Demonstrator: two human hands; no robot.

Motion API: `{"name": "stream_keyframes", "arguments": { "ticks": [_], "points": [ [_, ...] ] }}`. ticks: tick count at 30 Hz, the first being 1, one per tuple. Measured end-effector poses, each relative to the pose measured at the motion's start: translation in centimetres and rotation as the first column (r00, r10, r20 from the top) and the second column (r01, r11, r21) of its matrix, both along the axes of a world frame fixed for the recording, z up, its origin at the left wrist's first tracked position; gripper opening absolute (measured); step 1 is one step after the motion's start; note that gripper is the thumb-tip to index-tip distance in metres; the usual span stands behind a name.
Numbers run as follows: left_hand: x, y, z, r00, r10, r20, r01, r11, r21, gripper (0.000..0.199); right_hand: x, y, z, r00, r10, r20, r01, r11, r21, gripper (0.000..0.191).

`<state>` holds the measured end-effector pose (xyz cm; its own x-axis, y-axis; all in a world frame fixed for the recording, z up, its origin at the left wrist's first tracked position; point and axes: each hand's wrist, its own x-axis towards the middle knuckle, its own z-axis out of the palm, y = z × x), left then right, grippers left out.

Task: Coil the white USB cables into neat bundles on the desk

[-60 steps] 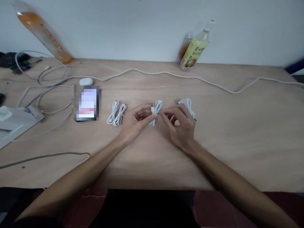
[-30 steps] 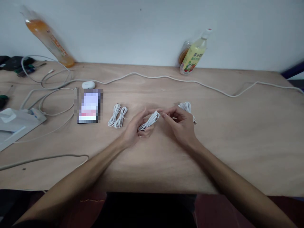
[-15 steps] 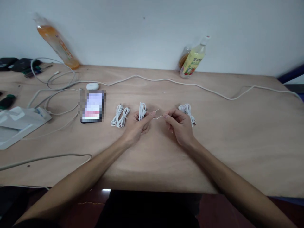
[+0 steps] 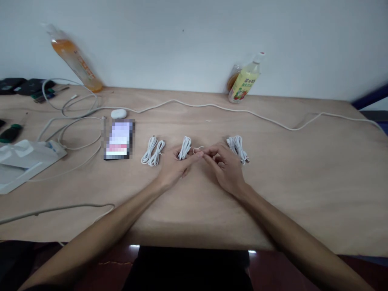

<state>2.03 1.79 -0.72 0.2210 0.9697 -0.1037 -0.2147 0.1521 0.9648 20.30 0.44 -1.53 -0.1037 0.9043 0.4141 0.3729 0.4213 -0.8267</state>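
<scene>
My left hand is closed around a coiled white cable, which sticks up between thumb and fingers. A thin white twist tie curls in a small loop between the fingertips of both hands. My right hand pinches the tie, its fingertips meeting my left thumb tip. Just left of my left hand, two white cable coils lie side by side on the table. Behind my right hand rests another coiled white cable, partly covered by the fingers.
On the wooden table, a phone and a white earbud case lie to the left. A long white cable runs across the back. An orange bottle and a yellow bottle stand by the wall. A white bag lies far left.
My right hand has moved left until its fingertips meet those of my left hand. The twist tie, stretched across a gap before, is now bent into a small loop.
</scene>
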Motion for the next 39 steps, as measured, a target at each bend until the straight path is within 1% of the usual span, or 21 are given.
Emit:
{"name": "stream_keyframes", "arguments": {
  "ticks": [3, 7, 9, 15, 17, 19, 22, 25, 28, 30, 32, 35, 36, 39],
  "points": [
    [-0.06, -0.06, -0.09, 0.999, -0.021, -0.041, 0.022, 0.999, 0.026, 0.043, 0.04, 0.02, -0.21, 0.999, -0.032, 0.020, 0.031, 0.999, 0.022, 0.013],
    [-0.11, 0.01, -0.09, 0.997, -0.050, -0.062, 0.052, 0.998, 0.031, 0.046, -0.07, 0.14, -0.62, 0.998, -0.031, -0.054, 0.029, 0.999, -0.038, 0.012],
    [-0.14, 0.09, -0.09, 0.996, -0.053, -0.073, 0.055, 0.998, 0.025, 0.048, -0.04, 0.23, -0.82, 0.997, -0.026, -0.075, 0.023, 0.999, -0.040, 0.011],
    [-0.27, 0.21, -0.11, 0.995, -0.054, -0.087, 0.056, 0.998, 0.025, 0.045, 0.34, 0.47, -1.00, 0.999, -0.026, 0.025, 0.024, 0.997, 0.075, 0.013],
    [-0.28, 0.20, -0.02, 0.995, -0.049, -0.084, 0.050, 0.999, 0.014, 0.045, 0.32, 0.46, -0.97, 1.000, -0.023, 0.019, 0.021, 0.997, 0.072, 0.014],
    [-0.25, 0.19, 0.07, 0.995, -0.054, -0.081, 0.055, 0.998, 0.006, 0.046, 0.22, 0.38, -0.92, 1.000, -0.024, -0.008, 0.024, 0.999, 0.025, 0.014],
    [-0.21, 0.23, 0.15, 0.994, -0.071, -0.084, 0.071, 0.997, 0.005, 0.045, 0.11, 0.27, -0.69, 0.997, -0.033, -0.066, 0.027, 0.996, -0.086, 0.012],
    [-0.25, 0.30, 0.14, 0.993, -0.084, -0.089, 0.085, 0.996, 0.012, 0.044, 0.24, 0.34, -0.29, 0.992, -0.020, -0.123, -0.004, 0.983, -0.184, 0.010],
    [-0.38, 0.41, 0.08, 0.990, -0.098, -0.097, 0.100, 0.995, 0.016, 0.042, 0.44, 0.53, -0.06, 0.989, 0.019, -0.148, -0.057, 0.966, -0.253, 0.011],
    [-0.48, 0.51, 0.00, 0.990, -0.094, -0.107, 0.096, 0.995, 0.010, 0.040, 0.50, 0.60, -0.07, 0.990, 0.033, -0.141, -0.069, 0.963, -0.260, 0.012],
    [-0.55, 0.61, -0.06, 0.991, -0.076, -0.113, 0.078, 0.997, 0.009, 0.037, 0.48, 0.56, -0.13, 0.995, 0.018, -0.103, -0.039, 0.978, -0.204, 0.011],
    [-0.63, 0.69, -0.07, 0.989, -0.065, -0.134, 0.068, 0.997, 0.019, 0.031, 0.38, 0.36, -0.15, 1.000, -0.001, -0.001, 0.001, 1.000, -0.023, 0.021],
    [-0.65, 0.69, -0.04, 0.986, -0.073, -0.147, 0.077, 0.997, 0.024, 0.029, 0.35, 0.29, -0.13, 0.999, 0.000, 0.037, -0.001, 0.999, 0.037, 0.023],
    [-0.67, 0.59, 0.06, 0.977, -0.100, -0.189, 0.110, 0.993, 0.041, 0.027, 0.29, 0.13, -0.10, 0.992, -0.010, 0.123, -0.012, 0.985, 0.173, 0.016]
  ]
}}
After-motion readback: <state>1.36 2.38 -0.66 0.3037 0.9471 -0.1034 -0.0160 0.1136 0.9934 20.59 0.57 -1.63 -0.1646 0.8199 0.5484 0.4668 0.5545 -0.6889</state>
